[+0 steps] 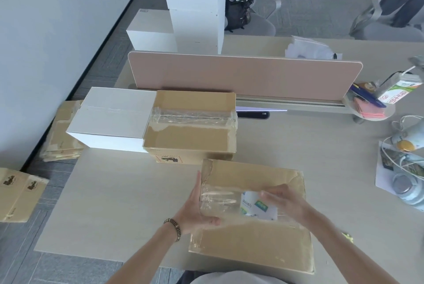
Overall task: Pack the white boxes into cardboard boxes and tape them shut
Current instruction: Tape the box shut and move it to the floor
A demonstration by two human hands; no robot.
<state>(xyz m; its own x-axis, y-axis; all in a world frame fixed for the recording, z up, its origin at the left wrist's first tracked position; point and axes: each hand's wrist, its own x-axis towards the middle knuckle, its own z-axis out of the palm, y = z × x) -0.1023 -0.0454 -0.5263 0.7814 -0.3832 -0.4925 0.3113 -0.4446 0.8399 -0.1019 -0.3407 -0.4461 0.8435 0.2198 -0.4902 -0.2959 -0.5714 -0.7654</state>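
Tape (218, 198) stretches clear across the seam of the near cardboard box (252, 237), at 6 o'clock on the desk (119, 192). The left hand (195, 205) presses flat, fingers straight, on the box's left edge; the right hand (284, 203) grips the tape roll (259, 205). The risk is that the film wrinkles or sticks to itself if the pull goes slack or skews off the seam. The roll's label carries blurred lettering, unreadable. A taped cardboard box (190, 127) sits at 12 o'clock, its printed mark illegible, touching a white box (110, 118) at 10 o'clock.
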